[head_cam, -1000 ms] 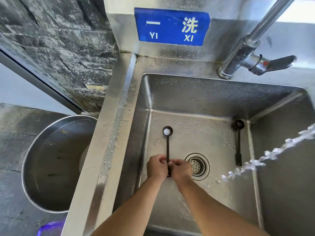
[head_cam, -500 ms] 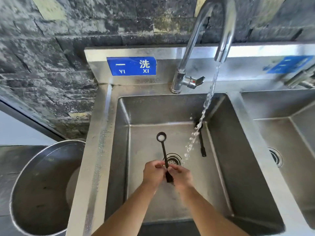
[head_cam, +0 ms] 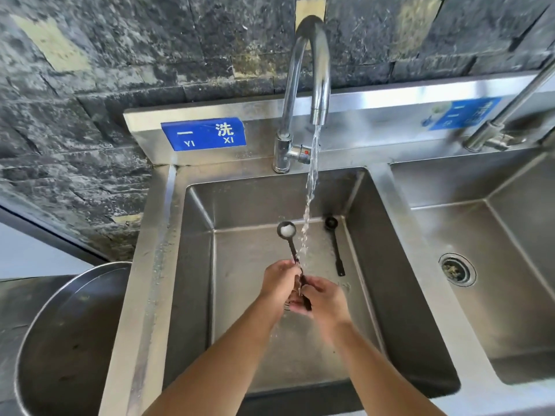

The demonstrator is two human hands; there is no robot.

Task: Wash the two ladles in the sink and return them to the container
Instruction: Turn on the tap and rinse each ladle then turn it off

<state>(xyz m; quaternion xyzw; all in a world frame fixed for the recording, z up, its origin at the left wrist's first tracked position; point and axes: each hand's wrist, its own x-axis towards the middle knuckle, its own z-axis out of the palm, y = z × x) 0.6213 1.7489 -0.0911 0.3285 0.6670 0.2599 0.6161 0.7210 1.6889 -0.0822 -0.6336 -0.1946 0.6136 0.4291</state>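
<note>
Sign point(head_cam: 203, 134) reads "一洗 YI XI"; hands grip ladle point(head_cam: 287, 230).

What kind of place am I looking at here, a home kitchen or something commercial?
Probably a commercial kitchen's dishwashing station: steel sinks side by side, each with its own tap, and a blue sign marking this basin as the first wash.

Bright, even daylight fills my view. Glare streaks the steel backsplash point(head_cam: 390, 100) and the curved faucet point(head_cam: 312, 55). The sink point(head_cam: 198, 265) walls sit in soft shadow. Straight edges bow toward the corners, and the right side is smeared with motion blur.
</note>
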